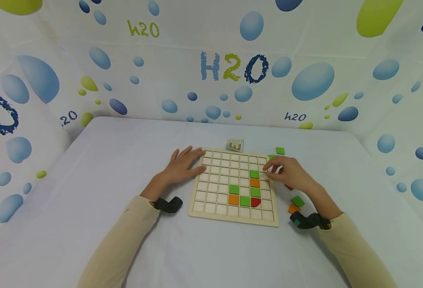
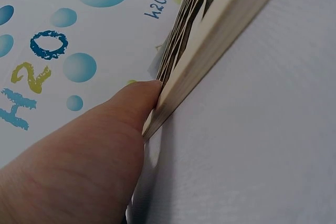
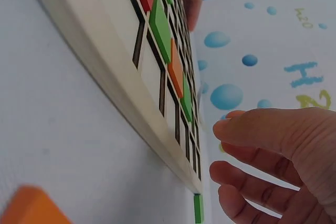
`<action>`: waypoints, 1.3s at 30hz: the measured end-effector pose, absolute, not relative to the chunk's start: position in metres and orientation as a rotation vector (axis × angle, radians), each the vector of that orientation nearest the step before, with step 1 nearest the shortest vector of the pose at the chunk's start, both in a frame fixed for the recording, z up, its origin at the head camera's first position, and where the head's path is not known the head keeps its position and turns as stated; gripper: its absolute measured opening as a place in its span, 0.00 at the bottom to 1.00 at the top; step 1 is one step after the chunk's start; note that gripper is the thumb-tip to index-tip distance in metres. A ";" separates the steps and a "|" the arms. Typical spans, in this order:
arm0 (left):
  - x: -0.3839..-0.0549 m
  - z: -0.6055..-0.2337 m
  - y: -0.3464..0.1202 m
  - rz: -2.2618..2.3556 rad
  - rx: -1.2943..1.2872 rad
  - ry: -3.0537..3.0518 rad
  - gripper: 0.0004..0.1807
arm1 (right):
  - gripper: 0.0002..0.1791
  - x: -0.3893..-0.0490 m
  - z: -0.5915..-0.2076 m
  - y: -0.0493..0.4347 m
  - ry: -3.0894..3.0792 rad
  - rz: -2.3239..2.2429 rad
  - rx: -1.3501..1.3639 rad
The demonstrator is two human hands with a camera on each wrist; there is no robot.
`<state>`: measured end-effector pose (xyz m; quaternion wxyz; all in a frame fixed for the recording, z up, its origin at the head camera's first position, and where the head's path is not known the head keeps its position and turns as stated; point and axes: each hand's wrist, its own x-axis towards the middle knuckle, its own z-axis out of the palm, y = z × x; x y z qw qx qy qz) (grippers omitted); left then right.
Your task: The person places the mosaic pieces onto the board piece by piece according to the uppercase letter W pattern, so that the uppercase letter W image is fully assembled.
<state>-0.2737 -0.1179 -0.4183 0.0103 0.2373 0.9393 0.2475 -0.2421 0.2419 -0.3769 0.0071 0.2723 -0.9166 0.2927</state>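
A wooden grid board [image 1: 233, 220] lies on the table, with several green squares [image 1: 254, 174], two orange squares [image 1: 233, 199] and a red rounded piece [image 1: 255, 202] set in its cells. My left hand [image 1: 183, 165] rests on the board's left edge, fingers spread and thumb on the rim. Over the right edge hovers my right hand [image 1: 287, 173], its fingers loosely bent. In the right wrist view the thumb [image 3: 257, 129] stands apart from the lower fingers, and no piece shows between them. The right hand partly hides the board's upper right side.
Right of the board lie loose pieces: a green square [image 1: 280, 151] at the back, a red one [image 1: 289, 187] partly under the hand, another green square [image 1: 297, 201] and an orange piece [image 1: 294, 208]. A small gridded card [image 1: 235, 145] sits behind the board.
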 end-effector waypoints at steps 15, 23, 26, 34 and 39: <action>-0.273 -0.418 -0.118 0.779 0.734 2.928 0.35 | 0.09 -0.251 -0.381 0.261 -2.857 0.881 0.766; -0.273 -0.418 -0.117 0.774 0.735 2.930 0.35 | 0.09 -0.254 -0.382 0.270 -2.868 0.891 0.697; -0.274 -0.419 -0.118 0.781 0.734 2.931 0.35 | 0.09 -0.255 -0.383 0.274 -2.866 0.914 0.682; -0.274 -0.419 -0.118 0.774 0.734 2.936 0.36 | 0.08 -0.258 -0.388 0.281 -2.887 0.921 0.610; -0.275 -0.420 -0.117 0.776 0.742 2.940 0.35 | 0.09 -0.259 -0.389 0.286 -2.907 0.932 0.556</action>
